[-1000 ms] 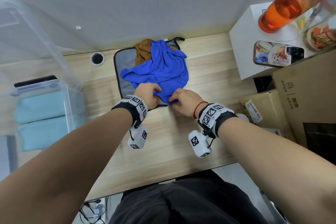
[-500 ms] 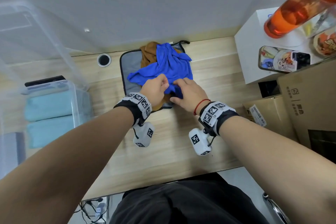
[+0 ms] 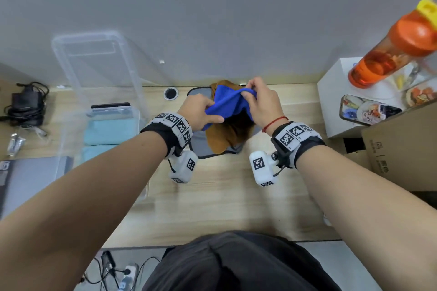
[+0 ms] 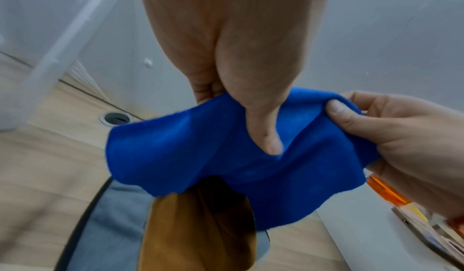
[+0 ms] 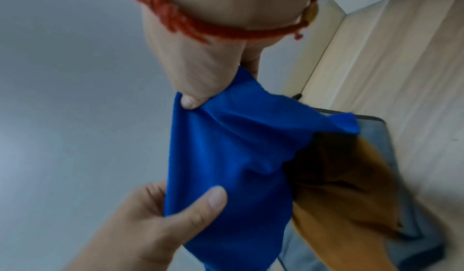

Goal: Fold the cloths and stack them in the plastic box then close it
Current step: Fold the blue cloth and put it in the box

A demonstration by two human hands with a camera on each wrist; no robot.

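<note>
Surface: pale wooden bench (image 3: 212, 201) set against a plain grey wall, as I see it from the head view.
Cloth in hand: bright blue soft cloth (image 3: 230, 104) raised off the bench between my two hands, its lower part hanging over the pile.
Left hand (image 3: 201, 111): fingers curled, thumb pressed into the blue cloth's near edge, pinching it.
Right hand (image 3: 262, 104): thumb and fingers pinching the cloth's top edge, higher than the left.
Pile: crumpled mustard-brown cloth (image 3: 224, 134) lying on a flat grey mat with dark edging (image 3: 201, 146), under the blue one.
Box: clear plastic box (image 3: 111, 130) to my left on the bench, two folded light-teal cloths (image 3: 106, 132) inside, its clear lid (image 3: 94, 59) standing open against the wall.
Right side: orange translucent bottle (image 3: 390, 47) and brown cardboard box (image 3: 402, 144).
</note>
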